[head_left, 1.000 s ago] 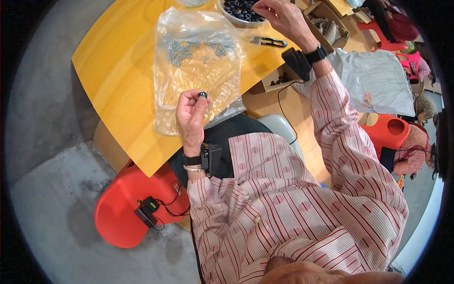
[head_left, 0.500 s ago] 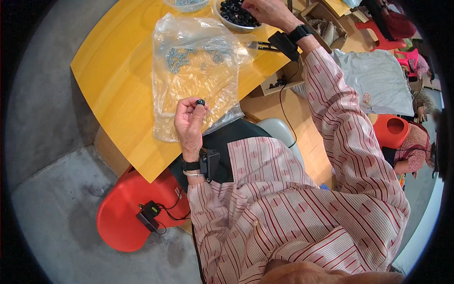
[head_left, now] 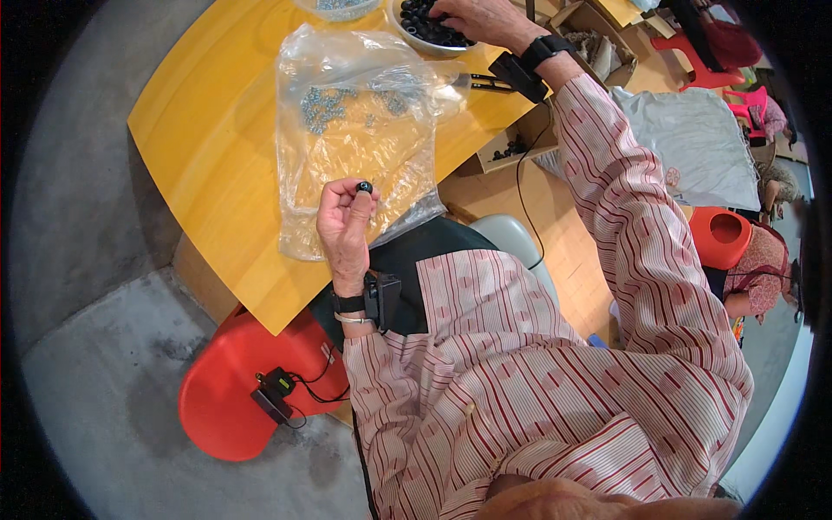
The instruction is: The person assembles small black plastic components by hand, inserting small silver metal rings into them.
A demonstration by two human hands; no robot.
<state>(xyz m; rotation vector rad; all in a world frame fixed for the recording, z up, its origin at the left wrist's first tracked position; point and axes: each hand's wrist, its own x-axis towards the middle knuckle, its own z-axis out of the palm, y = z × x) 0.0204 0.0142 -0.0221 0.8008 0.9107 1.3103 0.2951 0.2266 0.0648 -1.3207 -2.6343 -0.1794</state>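
Between the thumb and fingers of my left hand (head_left: 345,227) is a small round black plastic cap (head_left: 364,187) with a shiny centre. That hand is closed on it, above the near part of a clear plastic bag (head_left: 299,173). At the far edge, my right hand (head_left: 485,19) dips into a white bowl (head_left: 433,48) of similar small black parts (head_left: 416,22). Its fingers are bent and close together among the parts; whatever they pinch is hidden. Small silvery metal pieces (head_left: 322,108) lie scattered on the bag.
The yellow table (head_left: 208,113) also holds a clear tub (head_left: 342,10) of metal pieces. Black prongs (head_left: 492,83) show beside my right wrist. Open cardboard boxes (head_left: 598,43) stand to the right. A red stool (head_left: 234,390) with a cabled device (head_left: 276,394) is at the lower left.
My right hand has lowered slightly leftward, its fingers now deeper among the black parts. The left hand stays nearly in place, with the cap tilted a little differently.
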